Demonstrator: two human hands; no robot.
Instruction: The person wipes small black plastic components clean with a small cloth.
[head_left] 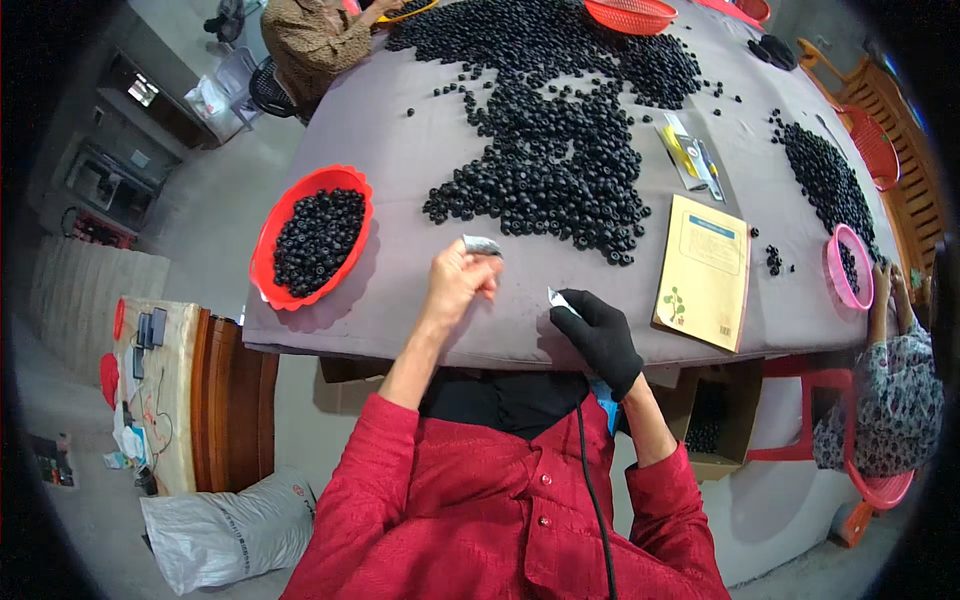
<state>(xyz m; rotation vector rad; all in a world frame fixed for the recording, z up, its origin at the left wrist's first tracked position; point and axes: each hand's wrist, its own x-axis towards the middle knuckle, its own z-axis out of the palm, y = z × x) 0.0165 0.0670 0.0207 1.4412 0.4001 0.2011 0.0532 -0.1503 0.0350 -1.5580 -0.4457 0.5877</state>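
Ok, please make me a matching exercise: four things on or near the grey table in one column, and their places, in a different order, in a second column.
Things:
1. red oval basket
2. yellow booklet
3. pink bowl
4. silver foil piece

Places:
A. in the fingers of the bare left hand
B. at the table's left edge, full of black rings
C. at the table's right edge, by another person's hands
D. flat on the table, right of the black-gloved right hand

Pairs: 1-B, 2-D, 3-C, 4-A
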